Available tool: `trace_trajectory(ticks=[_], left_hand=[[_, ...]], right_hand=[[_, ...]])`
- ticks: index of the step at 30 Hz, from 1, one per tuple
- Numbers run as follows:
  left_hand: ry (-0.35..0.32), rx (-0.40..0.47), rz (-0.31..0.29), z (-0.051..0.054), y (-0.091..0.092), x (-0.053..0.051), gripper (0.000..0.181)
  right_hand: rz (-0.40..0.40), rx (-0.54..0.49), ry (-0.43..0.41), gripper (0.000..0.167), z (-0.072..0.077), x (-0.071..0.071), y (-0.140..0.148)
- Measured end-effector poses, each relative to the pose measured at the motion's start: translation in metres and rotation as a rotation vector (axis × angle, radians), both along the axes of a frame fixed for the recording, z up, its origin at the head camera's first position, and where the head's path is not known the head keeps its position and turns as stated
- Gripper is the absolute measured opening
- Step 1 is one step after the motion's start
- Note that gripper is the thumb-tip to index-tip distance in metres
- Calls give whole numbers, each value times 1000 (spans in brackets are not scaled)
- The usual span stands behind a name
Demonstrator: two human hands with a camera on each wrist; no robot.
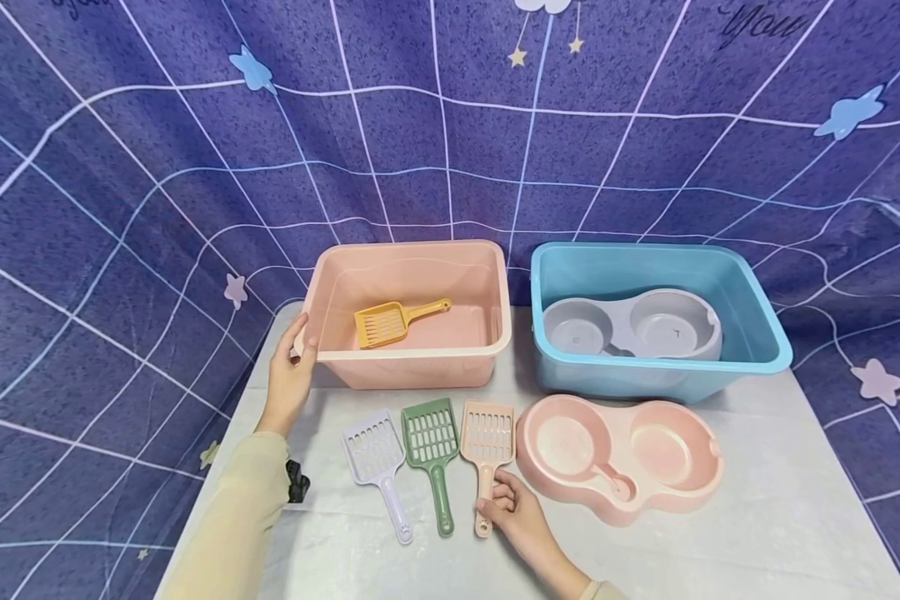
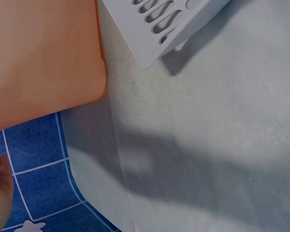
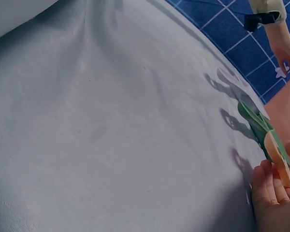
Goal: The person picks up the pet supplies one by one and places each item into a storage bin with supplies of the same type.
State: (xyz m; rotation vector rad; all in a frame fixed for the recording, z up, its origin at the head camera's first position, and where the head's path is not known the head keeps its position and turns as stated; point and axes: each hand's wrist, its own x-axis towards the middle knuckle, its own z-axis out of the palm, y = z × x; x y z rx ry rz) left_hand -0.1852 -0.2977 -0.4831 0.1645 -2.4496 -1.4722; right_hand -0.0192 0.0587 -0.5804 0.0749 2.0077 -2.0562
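Four-walled and peach-pink, a plastic litter bin (image 1: 405, 371) stands at the back left. My left hand (image 1: 288, 375) touches its front left corner, with fingers extended along the side; in the left wrist view its thumb (image 2: 6, 179) looks straight. My right hand (image 1: 521, 517) pinches the handle of a peach litter scoop (image 1: 487, 433) that lies by the front. In the right wrist view, thumb and fingers sit on either side of that handle (image 3: 279, 159). To its left lie a green litter scoop (image 1: 431, 437) and a lilac litter scoop (image 1: 375, 450). A yellow litter scoop (image 1: 382, 325) rests inside the pink bin.
A blue bin (image 1: 660, 379) stands at the back right, holding a grey double pet bowl (image 1: 622, 321). In front of it lies a pink double pet bowl (image 1: 622, 458), just right of the peach scoop. A patterned blue curtain (image 1: 450, 125) hangs behind the white table (image 1: 330, 575).
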Motion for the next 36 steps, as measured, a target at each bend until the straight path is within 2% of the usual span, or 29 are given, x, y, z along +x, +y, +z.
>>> trace_trajectory(ticks=[3,7,11,18,27,36], left_hand=[[-1,-2,-1,0,0,0,52],[10,2,-3,-1,0,0,52],[12,6,0,-2,0,0,52],[10,7,12,-2,-1,1,52],[22,11,-5,-2,0,1,51],[12,17,-6,-2,-1,1,52]], right_hand=[[-14,-9,-1,65,0,-1,1],[-24,-34,-55,67,1,-3,2],[-32,-55,-73,68,4,-4,2],[-56,-71,-69,70,8,-2,1],[-71,-101,-70,72,16,-1,5],[-62,-107,-64,74,25,2,8]])
